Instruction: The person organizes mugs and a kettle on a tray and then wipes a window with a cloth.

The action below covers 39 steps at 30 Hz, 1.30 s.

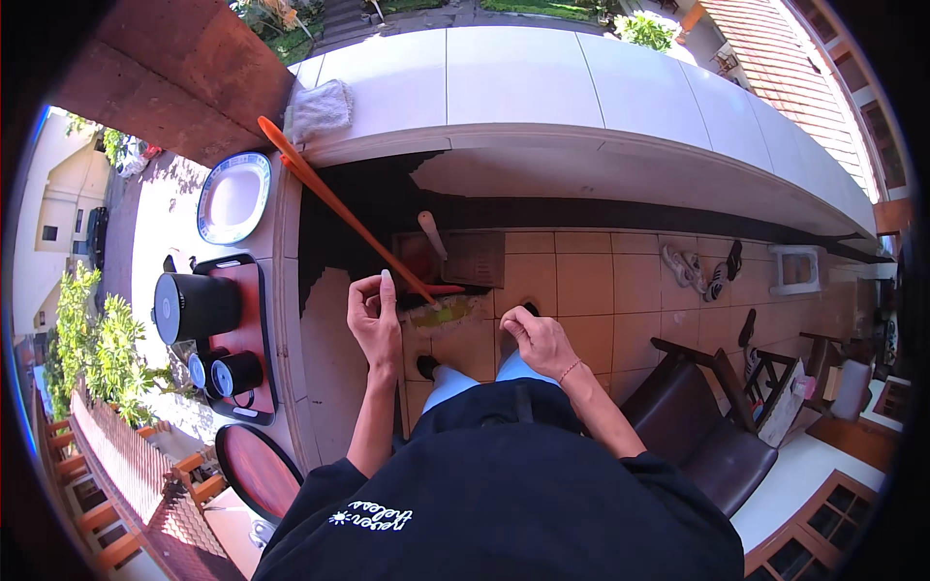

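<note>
In the head view my left hand [375, 319] is raised, its fingers curled and its thumb pointing up. My right hand [539, 343], with a thin bracelet at the wrist, is closed in a loose fist. Neither hand shows anything held. Nearest to my left hand is a broom with an orange handle [349, 214], leaning on the tiled ledge corner. Its yellow-green bristles [439, 314] rest on the floor. Behind them lies a dustpan [472, 261] with an upright white handle [433, 236]. A folded cloth [321, 110] sits on the white tiled ledge [516, 76].
At left, the side ledge bears an oval plate [234, 197], a rectangular tray [254, 319] with a black lidded pot [200, 309] and two dark mugs [238, 374], and a round tray [258, 465]. Shoes [684, 266], a plastic stool [794, 269] and a dark padded chair [679, 407] stand right.
</note>
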Tool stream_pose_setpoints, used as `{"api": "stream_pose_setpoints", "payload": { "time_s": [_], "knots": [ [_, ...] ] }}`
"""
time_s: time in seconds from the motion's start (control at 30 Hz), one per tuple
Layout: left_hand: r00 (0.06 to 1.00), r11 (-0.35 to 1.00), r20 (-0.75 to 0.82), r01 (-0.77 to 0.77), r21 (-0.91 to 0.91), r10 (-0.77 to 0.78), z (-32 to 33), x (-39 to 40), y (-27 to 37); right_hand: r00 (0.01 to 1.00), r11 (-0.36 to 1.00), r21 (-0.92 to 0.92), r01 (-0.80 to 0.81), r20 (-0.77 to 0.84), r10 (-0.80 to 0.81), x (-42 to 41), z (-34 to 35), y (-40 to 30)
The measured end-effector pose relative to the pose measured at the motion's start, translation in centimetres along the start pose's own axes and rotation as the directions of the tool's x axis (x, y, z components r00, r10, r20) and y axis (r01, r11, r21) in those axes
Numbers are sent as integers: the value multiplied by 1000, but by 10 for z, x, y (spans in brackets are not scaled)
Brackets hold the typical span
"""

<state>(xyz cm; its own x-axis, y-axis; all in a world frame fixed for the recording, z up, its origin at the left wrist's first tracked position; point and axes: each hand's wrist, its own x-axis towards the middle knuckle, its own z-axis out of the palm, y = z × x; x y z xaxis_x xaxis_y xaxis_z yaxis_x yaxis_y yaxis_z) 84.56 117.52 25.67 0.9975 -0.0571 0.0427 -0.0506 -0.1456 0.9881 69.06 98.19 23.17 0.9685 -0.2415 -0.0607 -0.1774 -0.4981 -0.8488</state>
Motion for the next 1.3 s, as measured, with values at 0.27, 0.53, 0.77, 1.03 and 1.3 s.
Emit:
{"api": "stream_pose_setpoints", "payload": {
  "time_s": [0.27, 0.53, 0.77, 1.03, 1.3],
  "knots": [
    [989, 989, 37, 147, -15, -146, 61, -21, 22, 999, 990, 141, 33, 4, -34, 60, -74, 47],
    [947, 961, 176, 254, 113, -271, 48, -33, -4, 970, 959, 147, 242, -39, -239, 129, -76, 27],
    [937, 962, 220, 270, 40, -273, 24, -28, -21, 934, 940, 187, 284, 166, -315, 154, -44, -3],
    [924, 941, 181, 325, 93, -337, -4, 10, -23, 804, 857, 257, 448, 303, -511, 214, -19, -56],
    [894, 890, -39, 448, 81, -447, 45, 46, -14, 652, 830, 327, 452, 514, -557, 296, -34, -40]
  ]
}}
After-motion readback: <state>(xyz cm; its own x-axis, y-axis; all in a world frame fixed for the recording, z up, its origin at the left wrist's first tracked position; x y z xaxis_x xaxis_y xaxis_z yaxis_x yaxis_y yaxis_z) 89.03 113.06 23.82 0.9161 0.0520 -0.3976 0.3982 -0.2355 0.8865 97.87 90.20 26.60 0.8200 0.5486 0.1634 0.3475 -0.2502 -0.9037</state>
